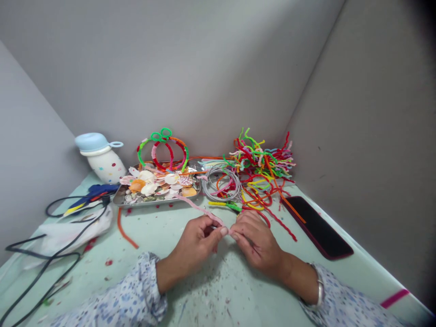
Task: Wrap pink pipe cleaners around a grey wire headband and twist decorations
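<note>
Head view: my left hand [199, 240] and my right hand [255, 240] meet fingertip to fingertip, both pinching one end of a pink fuzzy wire [200, 209]. It runs from my hands toward ten o'clock, up to the shell tray [117, 199].

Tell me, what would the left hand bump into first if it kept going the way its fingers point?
Probably the right hand: the left hand points at it, both pinching a pink pipe cleaner.
</note>
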A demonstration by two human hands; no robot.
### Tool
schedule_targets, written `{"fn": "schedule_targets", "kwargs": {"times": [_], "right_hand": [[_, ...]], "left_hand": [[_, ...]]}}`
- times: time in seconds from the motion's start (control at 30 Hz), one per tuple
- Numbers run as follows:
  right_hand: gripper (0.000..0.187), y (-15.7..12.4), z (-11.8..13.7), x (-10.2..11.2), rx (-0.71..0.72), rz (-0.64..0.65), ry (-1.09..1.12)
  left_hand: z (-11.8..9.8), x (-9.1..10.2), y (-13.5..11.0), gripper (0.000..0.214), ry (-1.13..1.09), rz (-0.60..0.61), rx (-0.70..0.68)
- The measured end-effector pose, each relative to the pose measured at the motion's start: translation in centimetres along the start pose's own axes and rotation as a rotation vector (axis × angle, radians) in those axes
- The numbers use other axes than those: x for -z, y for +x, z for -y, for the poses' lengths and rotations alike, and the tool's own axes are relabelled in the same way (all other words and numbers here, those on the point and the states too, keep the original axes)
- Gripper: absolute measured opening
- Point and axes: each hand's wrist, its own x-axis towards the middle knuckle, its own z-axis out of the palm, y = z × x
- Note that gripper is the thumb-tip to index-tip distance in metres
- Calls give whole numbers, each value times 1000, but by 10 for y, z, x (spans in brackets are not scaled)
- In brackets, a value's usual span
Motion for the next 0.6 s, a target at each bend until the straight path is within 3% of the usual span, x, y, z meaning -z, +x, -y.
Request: {"fn": "schedule_targets", "kwargs": {"times": [0.6], "right_hand": [[12, -1, 0, 0, 13, 21, -9]], "left_hand": [[-5, 2, 1, 29, 25, 5, 48]]}}
